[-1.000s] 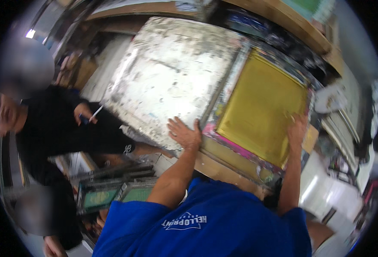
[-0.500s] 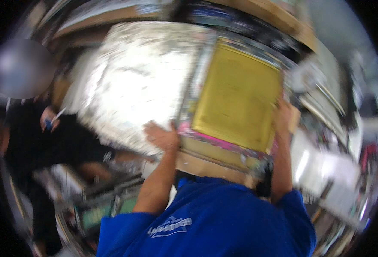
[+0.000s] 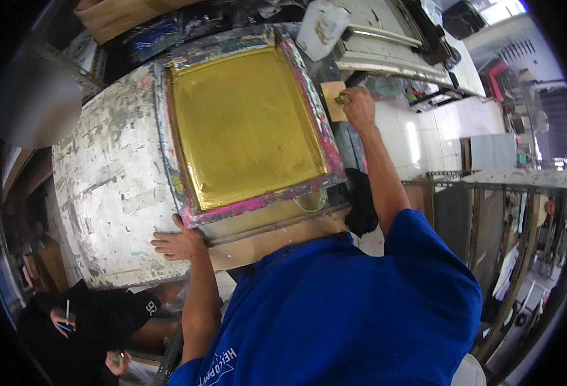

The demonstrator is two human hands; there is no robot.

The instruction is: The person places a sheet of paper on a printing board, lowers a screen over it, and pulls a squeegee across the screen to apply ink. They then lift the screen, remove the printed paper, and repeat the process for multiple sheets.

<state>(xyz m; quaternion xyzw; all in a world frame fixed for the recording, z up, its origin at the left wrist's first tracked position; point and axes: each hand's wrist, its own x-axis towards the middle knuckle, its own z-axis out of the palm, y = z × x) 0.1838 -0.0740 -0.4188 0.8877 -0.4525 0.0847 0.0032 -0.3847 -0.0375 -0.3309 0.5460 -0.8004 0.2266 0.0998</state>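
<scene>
A screen printing frame [image 3: 262, 193] lies in front of me, its paint-stained bars around a glossy yellow-gold panel [image 3: 245, 122]. Near its close left corner my left hand [image 3: 179, 244] rests with fingers spread on the stained white table [image 3: 103, 193]. Beyond the frame's right side, my right hand [image 3: 359, 110] is closed around a small yellowish thing [image 3: 342, 99], too small to name. Under that hand is a piece of brown card [image 3: 332, 101] on the table's right edge.
A stained white plastic container [image 3: 322, 29] stands past the frame's far right corner. A black cloth [image 3: 360, 202] hangs by the near right edge. At lower left, a person in black [image 3: 90, 321] sits close to the table. Metal shelving [image 3: 515, 183] stands at right.
My view has swung right, so the frame appears further left. My right hand has gone from the frame's right edge out to the brown card. My left hand stays flat on the white table.
</scene>
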